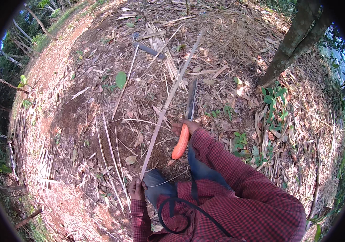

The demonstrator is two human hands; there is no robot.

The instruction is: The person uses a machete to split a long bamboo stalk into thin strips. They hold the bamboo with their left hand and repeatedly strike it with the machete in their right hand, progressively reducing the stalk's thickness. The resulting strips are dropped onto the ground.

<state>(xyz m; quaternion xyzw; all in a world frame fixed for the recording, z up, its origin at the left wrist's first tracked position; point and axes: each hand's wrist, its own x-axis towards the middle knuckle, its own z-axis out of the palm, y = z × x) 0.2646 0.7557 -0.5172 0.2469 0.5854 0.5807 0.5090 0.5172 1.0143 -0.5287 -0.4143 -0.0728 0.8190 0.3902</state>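
My left hand (137,189) is closed round the near end of a long, flat, pale bamboo strip (162,115). The strip slants away from me, up and to the right, over the ground. Close to its right side, my right hand (185,126) is wrapped round the front part of a machete's orange handle (181,146). The dark, straight machete blade (191,99) points away from me. A thin curled sliver (168,182) runs from beside my left hand toward my legs. My right fingertips are partly hidden.
Several thin strips (112,161) lie on the leaf-covered ground to the left. Farther off, a dark grey flat piece (150,50) rests by a bundle of split strips (162,52). A forked tree trunk (289,46) stands at the far right, with low green plants (273,101) nearby.
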